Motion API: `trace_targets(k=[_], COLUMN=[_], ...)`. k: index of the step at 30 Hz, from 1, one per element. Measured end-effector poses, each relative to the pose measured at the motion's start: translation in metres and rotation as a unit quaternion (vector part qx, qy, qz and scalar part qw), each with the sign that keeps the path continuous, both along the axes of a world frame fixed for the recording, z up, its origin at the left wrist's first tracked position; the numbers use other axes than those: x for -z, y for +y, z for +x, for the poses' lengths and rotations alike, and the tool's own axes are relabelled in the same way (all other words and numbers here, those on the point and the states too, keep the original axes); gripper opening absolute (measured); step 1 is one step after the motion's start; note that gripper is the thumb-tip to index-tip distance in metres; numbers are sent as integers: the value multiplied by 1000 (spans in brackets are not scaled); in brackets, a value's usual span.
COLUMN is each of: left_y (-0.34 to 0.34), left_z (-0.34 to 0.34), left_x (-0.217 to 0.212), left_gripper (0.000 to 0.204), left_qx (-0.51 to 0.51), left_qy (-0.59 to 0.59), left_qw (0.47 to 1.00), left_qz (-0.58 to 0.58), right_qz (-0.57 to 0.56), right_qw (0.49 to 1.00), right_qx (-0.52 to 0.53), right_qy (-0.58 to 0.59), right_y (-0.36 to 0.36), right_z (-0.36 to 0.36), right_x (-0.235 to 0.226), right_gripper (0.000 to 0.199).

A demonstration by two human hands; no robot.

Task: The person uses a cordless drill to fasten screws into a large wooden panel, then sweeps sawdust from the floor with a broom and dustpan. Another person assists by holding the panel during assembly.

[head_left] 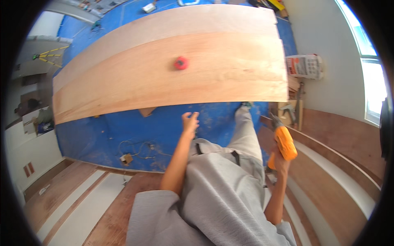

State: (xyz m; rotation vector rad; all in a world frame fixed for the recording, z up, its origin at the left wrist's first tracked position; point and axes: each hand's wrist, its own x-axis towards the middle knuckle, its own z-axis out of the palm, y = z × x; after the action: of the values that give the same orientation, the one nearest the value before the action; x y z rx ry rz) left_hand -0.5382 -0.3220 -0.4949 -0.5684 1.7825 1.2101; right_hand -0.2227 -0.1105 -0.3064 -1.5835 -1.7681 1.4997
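Nearest, grey trousers (221, 192) are seen from above, with wooden floor panels (328, 176) underfoot. At the right, the right hand (279, 162) is closed around the grip of a yellow power drill (284, 141), its nose pointing far and slightly left. In the middle, the left hand (190, 123) is stretched forward, fingers (193, 116) loosely spread and empty, just short of the near edge of 2 large plywood sheets (164, 78) laid over a blue floor covering (164, 131). A small red object (181, 62) rests on the nearer sheet, well beyond the hand. The step in hand is judged to be an approach to the sheets; steadying the near edge would seem to be called for first.
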Motion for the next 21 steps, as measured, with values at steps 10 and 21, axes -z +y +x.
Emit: trace_targets(k=[10,21], left_y=[191,203], left_z=[9,0], left_x=[64,57], left_gripper=[145,106], left_qx=[-184,-173], left_qy=[-41,-98], left_qw=[980,980], left_qz=[-64,-30], right_qz=[50,-41], right_qw=[978,979], right_qx=[-198,-183], right_qy=[-26,-80], right_y=[336,453], right_z=[-113,-197], right_x=[66,136], right_gripper=[19,20])
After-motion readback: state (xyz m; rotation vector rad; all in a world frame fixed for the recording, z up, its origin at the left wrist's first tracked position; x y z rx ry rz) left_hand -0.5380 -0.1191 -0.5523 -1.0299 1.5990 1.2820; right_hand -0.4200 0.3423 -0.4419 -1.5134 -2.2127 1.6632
